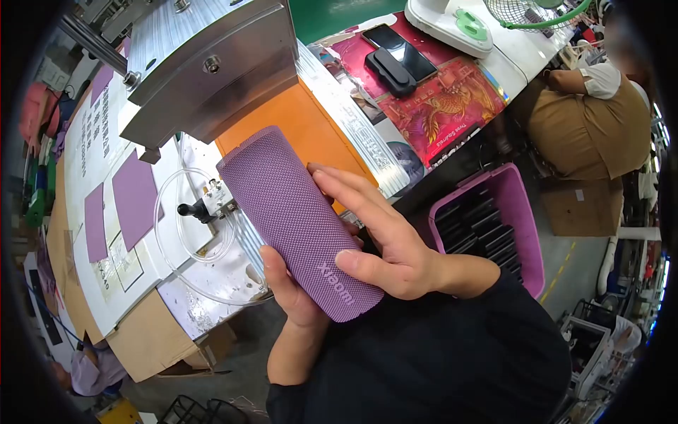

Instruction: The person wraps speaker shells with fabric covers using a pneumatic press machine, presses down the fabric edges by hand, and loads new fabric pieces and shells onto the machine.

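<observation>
A purple mesh fabric sleeve (286, 205), curved like a cylinder and printed with "xiaomi" near its lower end, is held tilted in front of my body. My left hand (293, 293) grips it from the lower left, thumb along the edge and most fingers hidden behind. On the other side, my right hand (388, 244) is closed around it, with the thumb pressed near the lettering and the fingers along the right edge. Just beyond the sleeve's far end is an orange pad (318, 134) beneath a metal press head (212, 71).
Flat purple pieces (138, 198) lie on a white board at left. A pneumatic valve (212, 201) with clear tubing sits beside the press. A phone (399, 51) and black case (390, 72) rest on the right table. Dark cylinders fill a pink bin (526, 212). Another person (586, 120) sits at right.
</observation>
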Motion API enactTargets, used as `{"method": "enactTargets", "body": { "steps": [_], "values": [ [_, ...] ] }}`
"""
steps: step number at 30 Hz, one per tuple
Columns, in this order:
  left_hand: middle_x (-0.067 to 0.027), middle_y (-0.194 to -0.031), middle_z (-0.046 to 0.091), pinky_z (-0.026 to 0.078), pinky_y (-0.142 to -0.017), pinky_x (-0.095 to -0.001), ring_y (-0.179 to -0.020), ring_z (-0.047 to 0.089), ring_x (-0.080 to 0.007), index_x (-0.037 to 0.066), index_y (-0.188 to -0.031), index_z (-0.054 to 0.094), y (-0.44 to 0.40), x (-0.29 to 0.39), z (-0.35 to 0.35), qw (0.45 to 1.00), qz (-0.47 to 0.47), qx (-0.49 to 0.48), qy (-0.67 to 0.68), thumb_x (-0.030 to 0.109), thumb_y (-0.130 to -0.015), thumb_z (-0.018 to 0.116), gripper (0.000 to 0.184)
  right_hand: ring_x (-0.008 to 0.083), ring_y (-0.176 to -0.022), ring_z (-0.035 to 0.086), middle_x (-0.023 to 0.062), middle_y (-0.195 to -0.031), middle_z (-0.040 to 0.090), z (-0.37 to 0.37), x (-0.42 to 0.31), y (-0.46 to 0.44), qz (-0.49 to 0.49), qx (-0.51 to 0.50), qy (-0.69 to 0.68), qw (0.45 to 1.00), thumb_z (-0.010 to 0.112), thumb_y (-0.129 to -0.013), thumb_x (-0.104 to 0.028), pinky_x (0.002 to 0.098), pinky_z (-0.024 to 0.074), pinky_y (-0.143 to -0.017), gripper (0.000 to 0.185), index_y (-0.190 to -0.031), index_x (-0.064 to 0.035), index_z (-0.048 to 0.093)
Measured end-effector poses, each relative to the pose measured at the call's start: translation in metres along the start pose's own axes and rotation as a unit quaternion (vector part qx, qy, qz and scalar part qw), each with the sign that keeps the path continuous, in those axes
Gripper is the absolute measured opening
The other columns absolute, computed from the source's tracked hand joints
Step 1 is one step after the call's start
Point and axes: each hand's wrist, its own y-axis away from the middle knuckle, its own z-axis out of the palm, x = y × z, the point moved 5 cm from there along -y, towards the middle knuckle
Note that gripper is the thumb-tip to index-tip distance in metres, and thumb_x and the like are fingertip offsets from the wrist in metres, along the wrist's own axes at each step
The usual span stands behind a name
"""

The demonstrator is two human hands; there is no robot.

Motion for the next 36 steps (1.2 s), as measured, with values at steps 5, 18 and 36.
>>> {"method": "enactTargets", "body": {
  "steps": [5,18,36],
  "values": [
    [-0.013,-0.135,0.046,0.043,-0.098,-0.0395,-0.118,0.051,-0.0256,0.004,-0.141,0.032,0.005,0.004,0.008,1.0,0.014,0.011,-0.012,0.064,-0.091,0.034,0.078,0.0351,-0.144,0.013,0.0246,-0.153,0.011,0.003,-0.003,0.006,-0.026,-0.054,0.03,0.998,0.061,-0.077,-0.018,0.0406,0.0134,-0.115,0.091,-0.147,0.007,0.01],
    [-0.0117,-0.134,0.047,0.04,-0.101,-0.0391,-0.121,0.048,-0.0241,0.006,-0.14,0.034,0.032,0.01,0.005,0.992,0.11,-0.027,-0.062,0.06,-0.094,0.034,0.071,0.0379,-0.142,0.014,0.0267,-0.15,0.012,0.024,-0.023,0.016,-0.026,-0.077,0.055,0.995,0.065,-0.08,-0.017,0.039,0.0162,-0.115,0.093,-0.147,0.0056,0.005],
    [-0.0295,-0.147,0.021,0.017,-0.111,-0.0506,-0.137,0.022,-0.0441,-0.007,-0.145,0.014,0.045,0.007,0.004,0.79,0.309,-0.11,-0.517,0.074,-0.085,0.033,0.103,0.0212,-0.115,0.055,0.0141,-0.122,0.056,0.004,-0.002,0.037,0.035,0.02,0.0,0.999,0.089,-0.062,-0.013,0.0337,0.0423,-0.099,0.086,-0.133,0.001,0.041]
  ]
}}
